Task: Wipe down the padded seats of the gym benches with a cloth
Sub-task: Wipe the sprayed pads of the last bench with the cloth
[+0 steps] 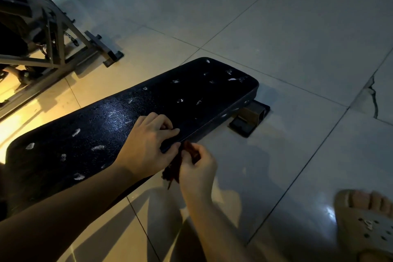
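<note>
The black padded seat, flecked with pale scuffs, runs from 8 o'clock to 1 o'clock, the left hand pinching its near edge between fingers and thumb, while the right hand, at 6 o'clock, clutches a bunched dark red cloth just below that edge.

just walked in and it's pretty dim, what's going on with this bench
A person is working at a black padded bench that stands on a tiled floor. Their left hand holds the near edge of the pad. Their right hand grips a bunched dark red cloth just off that edge, so the cloth is not on the top of the pad right now. Pale scuffs dot the pad. Their foot in a sandal is nearby.
</note>
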